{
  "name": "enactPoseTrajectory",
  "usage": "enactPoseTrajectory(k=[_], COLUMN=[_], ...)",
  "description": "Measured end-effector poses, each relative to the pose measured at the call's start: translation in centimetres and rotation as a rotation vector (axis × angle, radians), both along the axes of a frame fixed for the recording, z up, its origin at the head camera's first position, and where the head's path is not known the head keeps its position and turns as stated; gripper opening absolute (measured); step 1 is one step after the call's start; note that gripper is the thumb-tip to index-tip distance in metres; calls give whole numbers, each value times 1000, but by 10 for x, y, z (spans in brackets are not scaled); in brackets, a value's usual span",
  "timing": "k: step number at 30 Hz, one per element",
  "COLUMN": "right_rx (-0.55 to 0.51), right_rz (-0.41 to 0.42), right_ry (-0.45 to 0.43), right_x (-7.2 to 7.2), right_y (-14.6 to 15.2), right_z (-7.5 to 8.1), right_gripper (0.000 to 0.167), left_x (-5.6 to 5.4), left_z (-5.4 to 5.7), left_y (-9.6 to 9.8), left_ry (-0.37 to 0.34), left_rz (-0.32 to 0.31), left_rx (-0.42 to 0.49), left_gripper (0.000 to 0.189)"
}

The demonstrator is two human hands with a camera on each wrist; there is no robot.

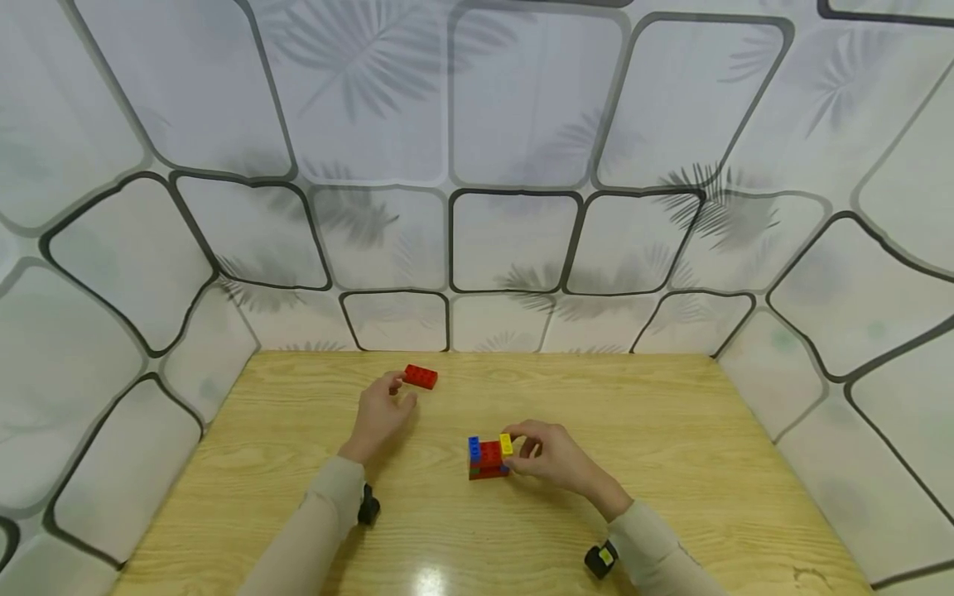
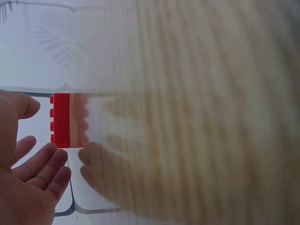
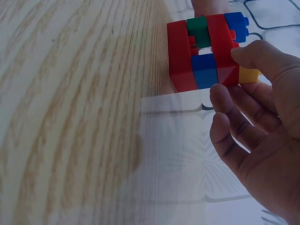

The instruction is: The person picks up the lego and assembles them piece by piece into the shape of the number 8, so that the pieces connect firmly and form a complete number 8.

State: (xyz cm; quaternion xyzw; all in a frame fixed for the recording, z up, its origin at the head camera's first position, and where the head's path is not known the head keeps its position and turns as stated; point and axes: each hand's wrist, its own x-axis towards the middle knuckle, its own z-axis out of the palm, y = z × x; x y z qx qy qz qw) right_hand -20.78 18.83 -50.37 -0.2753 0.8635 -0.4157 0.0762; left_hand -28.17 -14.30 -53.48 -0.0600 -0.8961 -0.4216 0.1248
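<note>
Near the middle of the table [image 1: 596,397] stands a small stack of toy building bricks. In the right wrist view it has a red bottom brick [image 3: 179,61], a green brick [image 3: 199,32] and a blue brick [image 3: 204,71] as spacers, and a red upper brick [image 3: 220,40]. On top sit another blue brick [image 3: 236,26] at one end and a yellow brick [image 3: 248,75] at the other. My right hand [image 1: 557,457] pinches the yellow brick between thumb and fingers. Farther back, my left hand [image 1: 378,414] reaches beside a loose red brick [image 1: 421,377], fingers spread and holding nothing.
Patterned cloth walls [image 1: 514,240] enclose the table at the back and both sides. A black wrist camera [image 1: 368,506] is worn at the left sleeve, and another black camera [image 1: 600,559] at the right sleeve.
</note>
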Motion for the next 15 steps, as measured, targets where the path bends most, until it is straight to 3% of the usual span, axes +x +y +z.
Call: enactPoseTrajectory(k=[15], right_rx=[2], right_rz=[-4], right_ry=[-15], right_x=[0], right_y=[0], right_z=[1], right_gripper=[45], left_x=[-19], left_z=[-2], left_y=[-11], left_ry=[-112], left_rz=[-9], left_rx=[8], left_gripper=[60])
